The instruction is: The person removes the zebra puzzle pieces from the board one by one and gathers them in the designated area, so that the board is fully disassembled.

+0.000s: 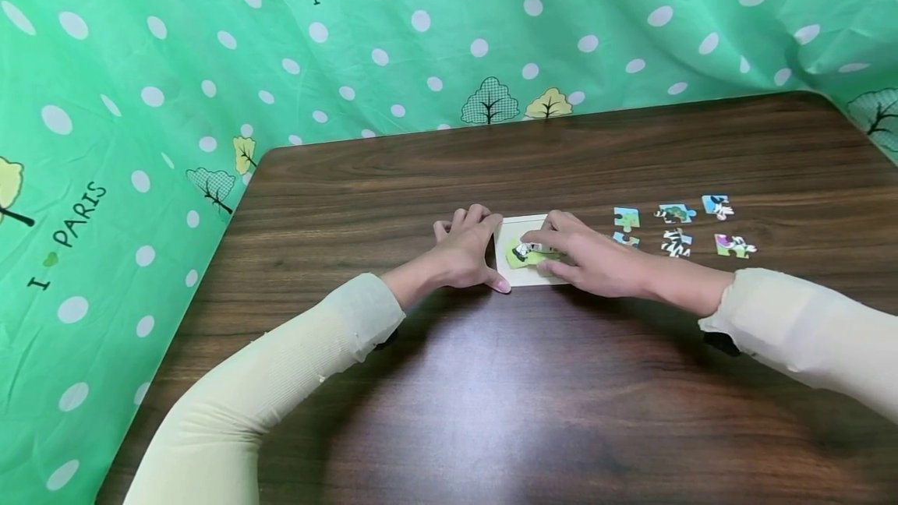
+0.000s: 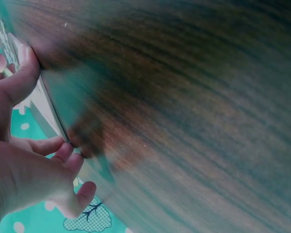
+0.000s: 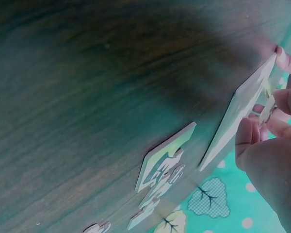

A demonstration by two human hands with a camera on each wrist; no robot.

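Note:
A white puzzle board (image 1: 536,281) lies flat on the dark wooden table. My left hand (image 1: 464,252) holds its left end, thumb at the near corner and forefinger at the far one. Over the board, my right hand (image 1: 585,252) pinches a green puzzle piece (image 1: 515,257) with a black-and-white picture on it. In the right wrist view that puzzle piece (image 3: 268,110) appears tilted between thumb and fingers, above the board (image 3: 237,109). My right fingers hide part of the board's face.
Several loose puzzle pieces lie right of the board, among them a green one (image 1: 627,217), a striped one (image 1: 677,242) and one with pink (image 1: 733,245). A green dotted cloth (image 1: 421,53) hangs behind the table (image 1: 449,411).

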